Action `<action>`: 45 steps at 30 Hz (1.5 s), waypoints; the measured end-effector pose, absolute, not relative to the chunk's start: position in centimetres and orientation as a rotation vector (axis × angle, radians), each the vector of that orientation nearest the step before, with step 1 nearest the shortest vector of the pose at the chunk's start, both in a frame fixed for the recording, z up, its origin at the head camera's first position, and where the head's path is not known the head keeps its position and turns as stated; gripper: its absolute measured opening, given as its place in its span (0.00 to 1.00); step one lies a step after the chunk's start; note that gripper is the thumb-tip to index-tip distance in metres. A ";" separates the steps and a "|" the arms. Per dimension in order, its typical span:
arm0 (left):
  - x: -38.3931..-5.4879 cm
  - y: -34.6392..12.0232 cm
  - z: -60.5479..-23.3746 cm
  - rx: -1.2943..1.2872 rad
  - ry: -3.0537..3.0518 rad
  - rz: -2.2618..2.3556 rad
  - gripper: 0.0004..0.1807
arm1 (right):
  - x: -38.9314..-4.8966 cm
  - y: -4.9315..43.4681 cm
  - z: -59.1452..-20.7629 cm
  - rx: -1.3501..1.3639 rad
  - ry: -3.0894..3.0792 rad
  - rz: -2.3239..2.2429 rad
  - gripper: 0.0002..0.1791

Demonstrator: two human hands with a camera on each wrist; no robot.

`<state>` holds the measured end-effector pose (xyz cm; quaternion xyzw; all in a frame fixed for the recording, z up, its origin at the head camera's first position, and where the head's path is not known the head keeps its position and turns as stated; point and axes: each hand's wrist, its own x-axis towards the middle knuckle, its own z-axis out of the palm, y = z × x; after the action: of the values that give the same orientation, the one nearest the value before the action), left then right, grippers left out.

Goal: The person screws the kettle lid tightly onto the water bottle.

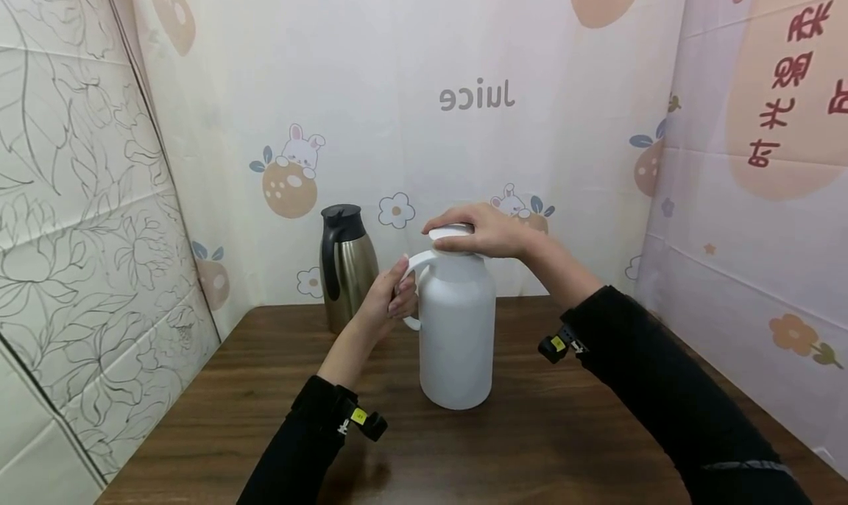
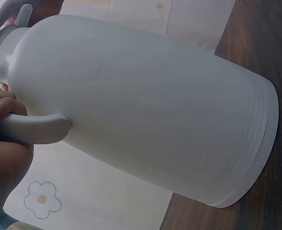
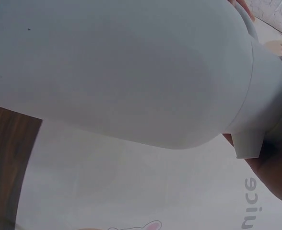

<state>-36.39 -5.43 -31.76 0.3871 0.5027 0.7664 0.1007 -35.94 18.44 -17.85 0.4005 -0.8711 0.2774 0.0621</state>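
Observation:
A white thermos jug (image 1: 457,336) stands upright over the brown table, its base toward me. My left hand (image 1: 387,299) grips its side handle (image 1: 420,260), fingers curled round it; in the left wrist view the lower end of the handle (image 2: 47,128) meets the body. On top, my right hand (image 1: 489,232) holds the white lid (image 1: 452,231) from the right, thumb on the near side and fingers on the far side. The right wrist view shows a short spout (image 3: 248,144) below the lid, with part of the right hand (image 3: 275,175) behind it.
Behind and left of the white jug stands a steel thermos jug (image 1: 354,269) with a black lid and handle. The wooden table (image 1: 218,417) ends at a printed cloth backdrop (image 1: 371,85), with more cloth along both sides.

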 end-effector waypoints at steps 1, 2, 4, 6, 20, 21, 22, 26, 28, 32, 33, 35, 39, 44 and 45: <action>-36.4 -5.5 -31.7 1.145 1.485 2.262 0.28 | -35.9 18.4 -17.9 1.199 -2.630 0.834 0.24; -36.4 -5.5 -31.7 1.147 1.486 2.260 0.28 | -35.9 18.3 -17.9 1.186 -2.628 0.834 0.24; -36.4 -5.5 -31.7 1.152 1.487 2.257 0.28 | -35.9 18.1 -18.0 1.154 -2.626 0.820 0.24; -36.4 -5.5 -31.6 1.155 1.487 2.257 0.28 | -35.8 18.0 -18.0 1.126 -2.628 0.798 0.25; -36.6 -5.5 -31.7 1.149 1.494 2.267 0.27 | -34.7 16.8 -18.0 1.000 -2.620 0.705 0.23; -36.6 -5.4 -31.7 1.149 1.492 2.267 0.27 | -34.7 16.6 -18.0 0.984 -2.622 0.705 0.23; -36.5 -5.4 -31.7 1.150 1.490 2.267 0.27 | -34.6 16.5 -18.0 0.966 -2.623 0.703 0.23; -36.4 -5.4 -31.7 1.149 1.485 2.267 0.28 | -34.5 16.1 -18.2 0.887 -2.634 0.685 0.23; -36.4 -5.4 -31.7 1.149 1.487 2.269 0.28 | -34.3 15.9 -18.3 0.848 -2.641 0.673 0.23; -36.4 -5.4 -31.8 1.131 1.486 2.276 0.28 | -34.1 15.2 -18.3 0.762 -2.664 0.632 0.23; -36.4 -5.4 -31.8 1.127 1.485 2.277 0.28 | -34.0 15.1 -18.3 0.734 -2.671 0.616 0.23; -36.4 -5.4 -31.8 1.120 1.482 2.278 0.28 | -33.8 14.7 -18.3 0.678 -2.683 0.583 0.25; -36.4 -5.4 -31.8 1.121 1.478 2.278 0.28 | -33.3 14.1 -18.2 0.587 -2.697 0.530 0.24; -36.4 -5.4 -31.7 1.117 1.475 2.279 0.28 | -32.9 13.6 -18.0 0.513 -2.721 0.489 0.22; -36.3 -5.4 -31.7 1.118 1.474 2.279 0.28 | -32.9 13.6 -17.9 0.506 -2.724 0.482 0.22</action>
<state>-36.33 -5.41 -31.67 0.3787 0.4996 0.7723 0.1027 -32.91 13.60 -17.91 0.1773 -0.9556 0.1692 0.1638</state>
